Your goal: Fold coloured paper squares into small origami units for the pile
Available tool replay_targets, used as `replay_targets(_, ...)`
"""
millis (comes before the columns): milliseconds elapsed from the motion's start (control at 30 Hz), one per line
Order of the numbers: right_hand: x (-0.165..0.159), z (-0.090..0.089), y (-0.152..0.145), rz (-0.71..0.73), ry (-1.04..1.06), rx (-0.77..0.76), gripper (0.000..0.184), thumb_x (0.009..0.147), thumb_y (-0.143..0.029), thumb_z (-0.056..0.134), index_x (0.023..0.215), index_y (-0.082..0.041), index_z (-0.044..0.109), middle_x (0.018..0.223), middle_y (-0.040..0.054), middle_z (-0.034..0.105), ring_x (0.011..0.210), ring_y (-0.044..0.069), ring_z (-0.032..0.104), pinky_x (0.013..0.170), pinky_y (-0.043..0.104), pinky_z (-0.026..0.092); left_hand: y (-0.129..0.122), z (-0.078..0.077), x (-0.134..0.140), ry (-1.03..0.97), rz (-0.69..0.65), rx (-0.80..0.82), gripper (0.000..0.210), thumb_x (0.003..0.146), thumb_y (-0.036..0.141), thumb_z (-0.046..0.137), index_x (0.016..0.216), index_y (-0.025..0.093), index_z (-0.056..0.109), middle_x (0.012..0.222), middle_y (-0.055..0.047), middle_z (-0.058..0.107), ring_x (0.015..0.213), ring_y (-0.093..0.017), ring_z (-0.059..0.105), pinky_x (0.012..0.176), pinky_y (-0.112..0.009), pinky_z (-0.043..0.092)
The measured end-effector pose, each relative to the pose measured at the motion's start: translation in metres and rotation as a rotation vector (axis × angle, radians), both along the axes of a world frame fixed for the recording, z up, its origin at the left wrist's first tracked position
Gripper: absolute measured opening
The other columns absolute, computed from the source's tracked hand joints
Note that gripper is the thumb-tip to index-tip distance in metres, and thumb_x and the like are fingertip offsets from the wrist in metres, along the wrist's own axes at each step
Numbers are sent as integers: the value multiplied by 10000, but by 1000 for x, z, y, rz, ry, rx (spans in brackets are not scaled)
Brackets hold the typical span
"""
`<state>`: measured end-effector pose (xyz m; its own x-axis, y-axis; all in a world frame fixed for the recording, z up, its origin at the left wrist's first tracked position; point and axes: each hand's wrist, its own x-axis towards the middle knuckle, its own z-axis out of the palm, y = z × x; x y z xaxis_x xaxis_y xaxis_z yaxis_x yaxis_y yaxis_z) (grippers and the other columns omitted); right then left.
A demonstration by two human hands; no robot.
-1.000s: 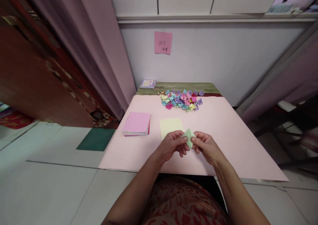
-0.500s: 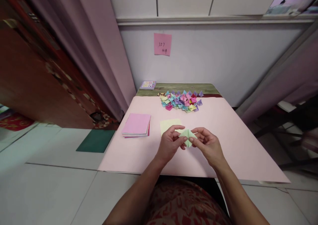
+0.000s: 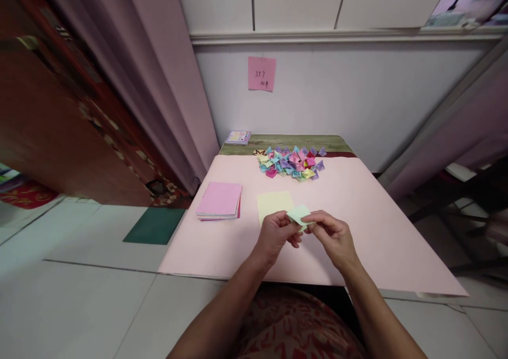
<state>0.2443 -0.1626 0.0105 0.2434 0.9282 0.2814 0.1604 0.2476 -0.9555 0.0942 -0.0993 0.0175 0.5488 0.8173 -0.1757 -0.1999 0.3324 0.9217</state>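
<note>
Between my two hands is a small folded piece of light green paper, held above the table. My left hand pinches its left side with thumb and fingers. On the right, my right hand grips the opposite edge, fingers over the top and thumb beneath. A flat pale yellow paper sheet lies just behind my left hand, partly covered by it. Farther back sits a heap of small folded paper pieces in several colours.
A stack of coloured paper, pink on top, lies on the left of the pink-covered table. A small stack of printed cards or booklets rests at the back left corner. A handwritten pink note is on the wall.
The green paper has turned from showing its centre crease with both thumbs on it to lying tilted, a flat face upward. My right fingers have moved over its top edge.
</note>
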Motion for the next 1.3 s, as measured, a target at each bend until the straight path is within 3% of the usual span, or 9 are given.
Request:
replay_targets(67,1,2,-1,42,-2,16,194,900,-368,605,944,-240,744,949,56,677,776,189,637,708,325,521,0,0,0,-4,15,26,264,679,337,781,770,123,655,636,-27,661,508,-116,591,477,-229,495)
replay_targets(167,0,4,0,-23,-42,-5,188,882,-386,638,895,-222,728,895,55,674,760,188,632,700,317,517,0,0,0,-6,26,74,229,689,311,765,773,125,660,618,-18,645,527,-126,593,499,-243,510)
replay_targets(400,-1,-2,1,-145,-98,-48,185,816,-347,723,947,-220,695,840,38,694,706,175,635,684,306,517,0,2,-6,-65,-101,138,251,789,370,683,858,128,679,756,-57,679,700,-170,655,685,-326,583)
replay_targets(633,-3,2,0,-190,-243,-4,302,832,-370,710,1111,-254,706,922,51,714,745,188,640,737,346,544,0,-3,-2,11,37,220,269,770,404,735,762,146,661,652,-21,650,603,-144,619,609,-286,562)
replay_targets(833,0,9,-2,-180,-316,48,164,860,-384,681,917,-250,756,927,65,722,849,217,662,724,326,541,-5,0,-5,93,77,348,233,781,397,724,804,166,709,693,-8,639,627,-132,598,631,-256,521)
replay_targets(933,2,6,-3,-157,-323,-21,169,854,-390,684,854,-236,751,847,53,726,759,202,649,671,310,513,-3,-2,-6,185,132,377,239,746,391,760,766,165,684,668,0,627,614,-119,575,603,-233,481)
replay_targets(1067,4,-2,-1,-95,-228,-145,219,841,-427,688,834,-215,744,775,35,716,665,174,607,634,294,472,4,-8,-6,134,144,306,300,703,383,795,881,172,679,751,-4,656,668,-122,601,647,-241,499)
replay_targets(1167,3,-7,1,-44,-102,-210,244,821,-439,704,815,-199,748,717,27,694,656,169,594,636,287,466,7,-12,-6,49,74,220,271,739,404,756,758,155,650,679,-6,646,599,-123,598,631,-263,507)
replay_targets(1300,1,-12,4,-35,42,-249,250,774,-439,743,784,-189,754,635,14,660,614,156,569,599,274,457,7,-14,-3,43,107,267,251,738,369,757,701,159,625,605,22,604,558,-102,561,582,-226,457)
